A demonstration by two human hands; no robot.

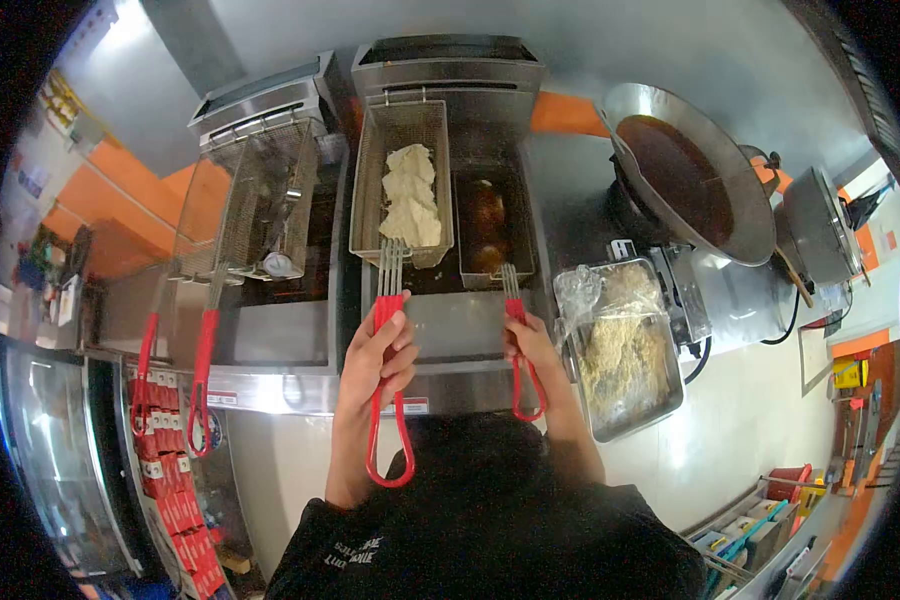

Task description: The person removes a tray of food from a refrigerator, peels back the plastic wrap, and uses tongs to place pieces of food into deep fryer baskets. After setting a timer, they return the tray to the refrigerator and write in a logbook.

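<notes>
My left hand (382,348) is closed round the red handle of a fryer basket (368,190). Pale, flour-coated pieces of food (411,197) lie in that basket, which is held above the fryer. Closed on another red handle is my right hand (532,345). Its fryer basket (467,262) sits lower, in the dark oil of the fryer (440,320), with browned food (484,225) inside. The two baskets are side by side.
Two more baskets (255,200) stand at left, one with a thermometer (277,264). To the right are a metal tray (675,395) of floury breading, a wok (760,225) of brown liquid and a lidded pot (815,230). Red packets (175,480) hang below at left.
</notes>
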